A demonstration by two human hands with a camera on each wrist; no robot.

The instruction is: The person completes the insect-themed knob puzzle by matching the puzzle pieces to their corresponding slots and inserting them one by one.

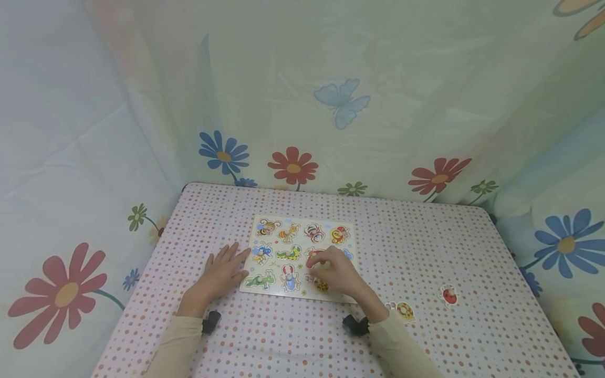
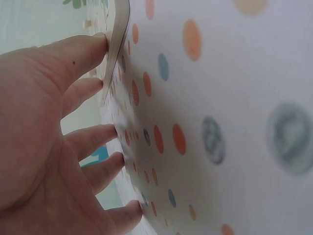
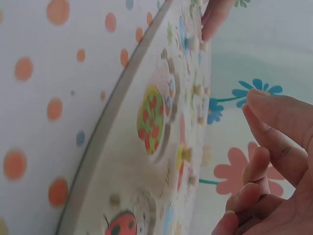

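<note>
A wooden knob puzzle board [image 1: 276,273] with insect pieces lies on the dotted cloth. My left hand [image 1: 222,273] is at its left side, fingers spread; in the left wrist view the thumb and one fingertip touch the board's edge [image 2: 116,39], and the other fingertips rest on the cloth. My right hand [image 1: 334,270] is above the board's right part, fingers loosely bent and nothing visible between them, close to a red piece [image 1: 312,257]. The right wrist view shows a recess with a printed snail [image 3: 150,120] and another with a printed ladybug [image 3: 124,225], both without pieces.
A snail piece [image 1: 405,311] lies on the cloth near my right wrist, and a red ladybug piece [image 1: 449,296] lies farther right. A flowered curtain [image 1: 378,147] stands behind the table's far edge.
</note>
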